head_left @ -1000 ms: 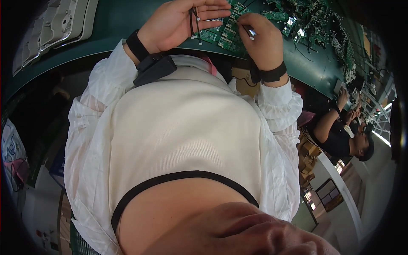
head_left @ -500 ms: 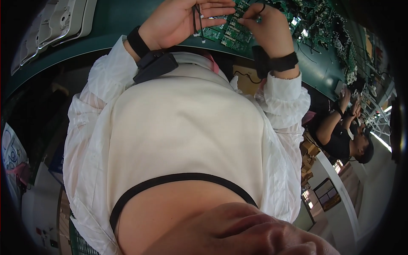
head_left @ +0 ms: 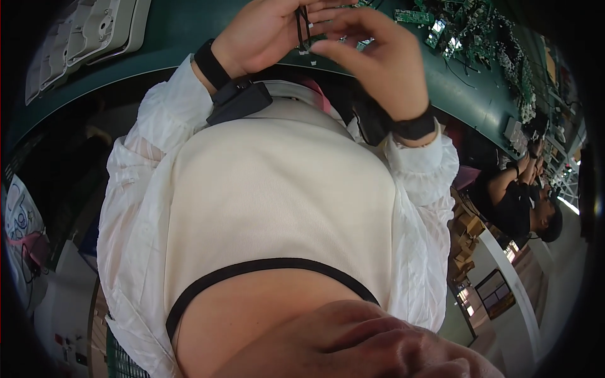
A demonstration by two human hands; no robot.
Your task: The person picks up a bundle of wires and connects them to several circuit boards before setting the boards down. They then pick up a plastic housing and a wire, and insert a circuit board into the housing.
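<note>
Right hand [head_left: 378,69] lifted off circuit board [head_left: 353,45], fingers curled, grip empty | left hand [head_left: 268,34] grip pinching black tweezers [head_left: 302,25]

A long green table [head_left: 189,31] curves across the top, a pale grey moulded tray [head_left: 82,31] at its left end, with stacked cardboard boxes [head_left: 466,239] and bright light at the right.

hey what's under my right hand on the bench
Under the right hand lies a green circuit board on the green bench; only slivers show. The hand covers most of it, so its parts cannot be seen.
</note>
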